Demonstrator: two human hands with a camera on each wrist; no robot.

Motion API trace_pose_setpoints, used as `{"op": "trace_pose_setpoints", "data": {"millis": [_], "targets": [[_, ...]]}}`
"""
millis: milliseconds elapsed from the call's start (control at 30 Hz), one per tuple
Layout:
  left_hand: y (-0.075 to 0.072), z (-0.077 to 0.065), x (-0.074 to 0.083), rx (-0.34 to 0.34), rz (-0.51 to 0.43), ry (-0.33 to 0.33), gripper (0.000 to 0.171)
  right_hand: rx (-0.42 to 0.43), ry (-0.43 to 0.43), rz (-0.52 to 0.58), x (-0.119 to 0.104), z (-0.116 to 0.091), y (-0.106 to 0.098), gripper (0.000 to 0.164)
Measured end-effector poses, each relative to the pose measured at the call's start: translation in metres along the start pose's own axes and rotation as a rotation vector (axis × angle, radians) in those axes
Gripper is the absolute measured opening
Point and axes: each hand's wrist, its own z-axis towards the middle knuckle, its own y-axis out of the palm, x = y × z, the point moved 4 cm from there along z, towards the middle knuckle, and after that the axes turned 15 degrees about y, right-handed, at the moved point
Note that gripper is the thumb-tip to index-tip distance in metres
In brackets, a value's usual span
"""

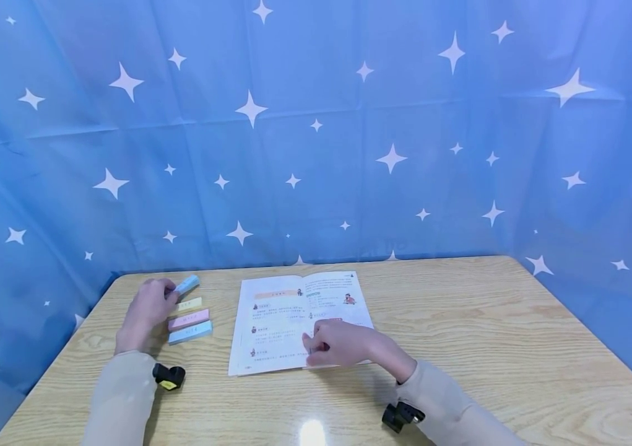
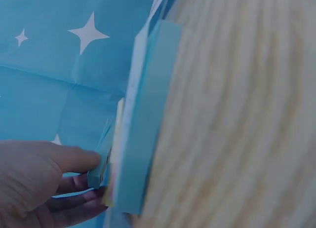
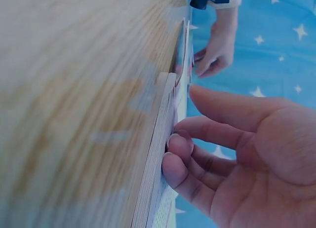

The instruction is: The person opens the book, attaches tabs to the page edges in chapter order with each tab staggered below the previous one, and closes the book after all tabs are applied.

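Observation:
My left hand (image 1: 147, 308) pinches a narrow light-blue sticky note pad (image 1: 187, 284), the farthest in a column at the table's left. In the left wrist view, the thumb and fingers close on the short end of that pad (image 2: 97, 173), whose sheets fan a little. Nearer me lie a yellow pad (image 1: 190, 304), a pink pad (image 1: 189, 319) and another blue pad (image 1: 190, 332). An open book (image 1: 277, 341) lies at mid-table, its pages printed with text and small cartoons. My right hand (image 1: 343, 342) rests on the right page's lower part, fingers loosely bent and thumb apart (image 3: 247, 149).
The wooden table (image 1: 477, 334) ends at a blue curtain (image 1: 316, 155) with white stars, which also hangs along both sides. Black wrist cameras (image 1: 169, 376) sit on both sleeves. Light glares off the table's near edge.

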Motion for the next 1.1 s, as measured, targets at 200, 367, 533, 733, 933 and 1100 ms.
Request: {"op": "trace_pose_setpoints", "data": {"millis": [200, 367, 533, 733, 933, 1100], "targets": [[-0.013, 0.009, 0.022, 0.057, -0.027, 0.141, 0.025, 0.012, -0.014, 0.028, 0.004, 0.000, -0.004, 0.034], [-0.025, 0.019, 0.060, 0.153, -0.075, 0.303, 0.020, 0.006, -0.001, 0.023, 0.008, -0.003, -0.010, 0.016], [-0.034, 0.023, 0.105, 0.184, -0.169, 0.416, 0.022, 0.076, 0.011, 0.031, 0.007, -0.010, -0.026, 0.021], [-0.039, 0.021, 0.156, 0.208, -0.202, 0.588, 0.021, 0.331, 0.071, 0.068, 0.001, -0.029, -0.064, 0.029], [-0.037, 0.012, 0.199, 0.221, -0.222, 0.792, 0.020, 0.668, 0.013, 0.190, -0.017, -0.057, -0.092, 0.024], [-0.034, 0.003, 0.224, 0.229, -0.216, 0.914, 0.022, 0.789, -0.027, 0.234, -0.030, -0.067, -0.094, 0.027]]}}
